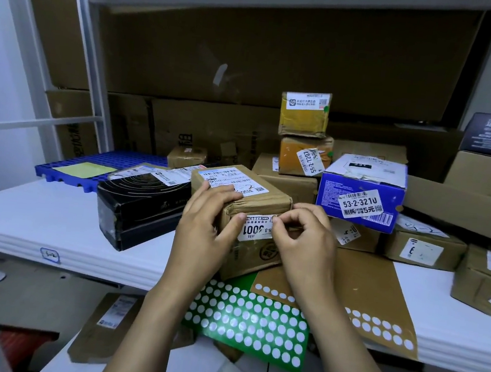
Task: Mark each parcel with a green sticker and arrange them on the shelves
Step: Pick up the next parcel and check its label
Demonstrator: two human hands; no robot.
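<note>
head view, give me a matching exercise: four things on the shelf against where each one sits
Things:
1 black box
2 blue box
3 yellow parcel
4 green sticker sheet

Places:
a on top of the orange parcel
b left of the held parcel
c overhanging the shelf front edge
d right of the held parcel

Pairs: 1-b; 2-d; 3-a; 4-c

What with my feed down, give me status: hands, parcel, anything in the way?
Left hand grips brown parcel. Right hand pinches top corner of white label; sticker not visible. Black box crowds parcel's left; green sticker sheet under wrists.
</note>
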